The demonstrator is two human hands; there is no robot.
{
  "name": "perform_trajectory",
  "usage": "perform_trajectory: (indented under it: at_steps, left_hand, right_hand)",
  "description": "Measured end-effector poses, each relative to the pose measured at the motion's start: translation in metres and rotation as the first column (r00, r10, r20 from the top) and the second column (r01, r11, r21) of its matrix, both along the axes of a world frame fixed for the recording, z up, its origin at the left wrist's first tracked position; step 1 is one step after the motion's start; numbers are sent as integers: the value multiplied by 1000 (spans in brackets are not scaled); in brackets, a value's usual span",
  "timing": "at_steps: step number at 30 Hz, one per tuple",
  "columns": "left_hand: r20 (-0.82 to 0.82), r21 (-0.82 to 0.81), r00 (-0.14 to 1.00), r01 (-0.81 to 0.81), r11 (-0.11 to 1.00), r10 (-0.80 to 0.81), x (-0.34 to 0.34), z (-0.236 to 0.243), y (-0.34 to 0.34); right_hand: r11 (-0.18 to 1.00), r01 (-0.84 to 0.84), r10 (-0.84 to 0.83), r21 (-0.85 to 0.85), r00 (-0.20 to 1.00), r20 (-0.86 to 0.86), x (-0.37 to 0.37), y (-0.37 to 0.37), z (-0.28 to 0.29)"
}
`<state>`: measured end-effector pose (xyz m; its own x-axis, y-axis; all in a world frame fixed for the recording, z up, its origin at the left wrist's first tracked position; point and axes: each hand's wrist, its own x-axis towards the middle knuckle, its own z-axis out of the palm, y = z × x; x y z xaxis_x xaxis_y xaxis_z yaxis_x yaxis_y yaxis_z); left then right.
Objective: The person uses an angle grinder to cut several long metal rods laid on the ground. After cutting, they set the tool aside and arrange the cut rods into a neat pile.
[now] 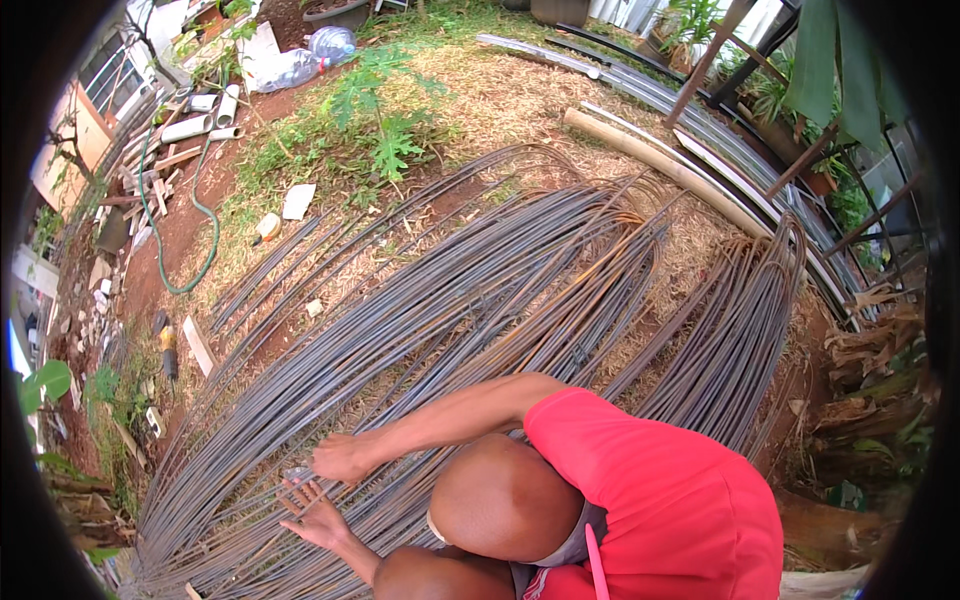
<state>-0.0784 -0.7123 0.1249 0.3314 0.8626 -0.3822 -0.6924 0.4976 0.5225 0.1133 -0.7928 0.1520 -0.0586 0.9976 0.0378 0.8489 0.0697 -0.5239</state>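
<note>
The head view looks down on a wide spread of long steel rods point(480, 300) lying in curved bundles across bare soil and dry grass, running from the near left to the far right. The person crouches at the near edge, a bare knee point(505, 495) and a red shirt point(660, 500) filling the near right. Open ground lies far left around a green hose point(205, 215) and scattered white pipe pieces point(200, 115); on the right the rods are hemmed in by a pale pole point(660, 165) and plants. The right hand point(345, 458) rests knuckles-up on the rods, fingers curled over them; how tightly it grips cannot be told. The left hand point(312, 512) lies just nearer, fingers spread wide and flat on the rods, grasping nothing.
</note>
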Motion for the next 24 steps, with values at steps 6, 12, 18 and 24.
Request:
perform_trajectory:
  at_steps: [6,12,18,24]
  left_hand:
    - [468,-5,881,-81,997,74,-17,-70,57]
    - [260,-67,952,-150,986,163,2,-81,58]
    - [270,-85,953,-118,989,137,12,-87,41]
    - [195,-71,972,-118,990,130,15,-102,25]
  right_hand:
    - [992,43,-56,-118,993,-107,13,-2,1]
    - [990,133,-136,-50,989,-55,61,-13,-3]
    - [986,164,-165,39,986,14,84,-8,-22]
    - [972,229,-232,-54,971,-65,80,-19,-65]
